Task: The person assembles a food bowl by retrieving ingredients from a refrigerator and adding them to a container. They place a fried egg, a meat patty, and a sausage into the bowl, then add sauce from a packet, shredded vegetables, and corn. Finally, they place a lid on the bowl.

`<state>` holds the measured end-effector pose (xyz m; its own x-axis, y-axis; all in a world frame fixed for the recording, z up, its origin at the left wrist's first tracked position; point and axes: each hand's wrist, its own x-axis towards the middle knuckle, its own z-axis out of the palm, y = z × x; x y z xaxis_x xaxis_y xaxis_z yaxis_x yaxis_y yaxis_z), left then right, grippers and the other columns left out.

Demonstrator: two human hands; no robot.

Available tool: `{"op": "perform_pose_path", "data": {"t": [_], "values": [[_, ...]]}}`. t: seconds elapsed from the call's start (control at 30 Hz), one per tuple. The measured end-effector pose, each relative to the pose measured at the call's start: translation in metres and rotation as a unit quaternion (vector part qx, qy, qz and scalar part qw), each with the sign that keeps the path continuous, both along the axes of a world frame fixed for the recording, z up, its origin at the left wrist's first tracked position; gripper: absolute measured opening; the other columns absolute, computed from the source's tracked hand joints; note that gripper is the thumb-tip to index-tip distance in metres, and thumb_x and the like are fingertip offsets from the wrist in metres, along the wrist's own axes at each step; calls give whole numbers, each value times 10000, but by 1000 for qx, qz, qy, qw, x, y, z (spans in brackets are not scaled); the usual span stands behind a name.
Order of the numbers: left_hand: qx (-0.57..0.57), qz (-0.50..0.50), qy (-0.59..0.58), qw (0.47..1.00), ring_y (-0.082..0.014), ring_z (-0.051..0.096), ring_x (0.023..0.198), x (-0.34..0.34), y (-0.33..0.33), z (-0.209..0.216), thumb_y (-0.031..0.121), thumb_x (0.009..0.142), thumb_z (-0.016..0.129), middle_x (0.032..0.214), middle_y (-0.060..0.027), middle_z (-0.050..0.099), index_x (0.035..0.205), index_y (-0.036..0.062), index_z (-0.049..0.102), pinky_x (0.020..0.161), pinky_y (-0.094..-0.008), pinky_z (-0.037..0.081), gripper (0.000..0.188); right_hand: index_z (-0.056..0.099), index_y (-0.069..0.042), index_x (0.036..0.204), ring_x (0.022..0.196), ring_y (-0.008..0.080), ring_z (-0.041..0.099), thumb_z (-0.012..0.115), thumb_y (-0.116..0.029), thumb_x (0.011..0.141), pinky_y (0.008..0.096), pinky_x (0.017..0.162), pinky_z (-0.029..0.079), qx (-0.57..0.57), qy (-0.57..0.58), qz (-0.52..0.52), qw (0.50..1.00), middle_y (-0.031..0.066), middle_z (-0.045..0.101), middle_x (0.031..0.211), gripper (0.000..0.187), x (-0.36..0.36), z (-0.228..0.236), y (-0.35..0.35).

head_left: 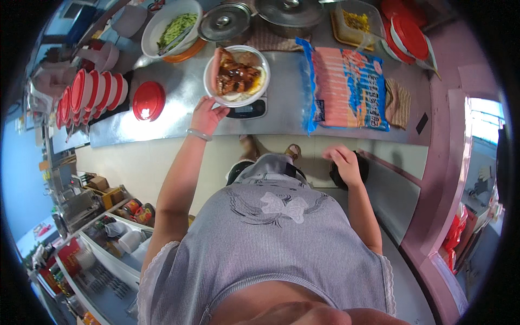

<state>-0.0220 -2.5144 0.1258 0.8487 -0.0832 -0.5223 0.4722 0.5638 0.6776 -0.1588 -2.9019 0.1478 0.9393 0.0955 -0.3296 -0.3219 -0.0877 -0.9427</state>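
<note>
Bowl [238, 102], round and smooth white plastic by its look, lay at upper centre, just up and right of the left hand [208, 115], far nearer than the right hand [342, 160]. The left fingers were partly closed on its lower-left edge; the right hand, right of centre, hung half-curled, seemingly holding nothing. Glossy browned meat [232, 77] filled the bowl. It overlapped a flat, dark scale [254, 110]; whether it rested there, I couldn't tell.
</note>
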Motion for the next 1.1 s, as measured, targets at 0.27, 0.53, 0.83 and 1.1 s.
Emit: {"op": "perform_pose_path", "data": {"t": [0.27, 0.53, 0.83, 1.1], "values": [[74, 1, 28, 997, -186, 581, 710, 7, 12, 9, 78, 784, 497, 835, -79, 561, 869, 24, 507, 635, -311, 508, 102, 547, -2, 959, 812, 93, 552, 478, -106, 869, 216, 736, 431, 73, -49, -16, 996, 27, 573, 887, 154, 120, 44, 140], [126, -45, 26, 991, -168, 588, 773, 15, 145, 21, 128, 820, 504, 879, -59, 570, 904, 44, 517, 689, -297, 497, 120, 562, -32, 995, 804, 109, 551, 523, -113, 840, 227, 702, 442, -68, -210, 38, 975, 35, 558, 885, 178, 232, 74, 230], [120, -67, 48, 989, -140, 583, 754, 37, 190, -17, 116, 835, 479, 882, -47, 566, 956, 53, 498, 667, -274, 499, 138, 573, -161, 1069, 907, 247, 574, 586, -493, 689, 371, 799, 444, -558, -185, 254, 768, 138, 546, 1035, 505, 369, 69, 435], [146, -94, 55, 983, -143, 573, 733, 61, 211, -14, 115, 819, 474, 853, -48, 558, 961, 45, 498, 647, -265, 499, 160, 616, -94, 1000, 856, 244, 595, 627, -427, 630, 343, 755, 468, -621, 2, 564, 544, 102, 626, 924, 498, 424, 82, 433]]}}
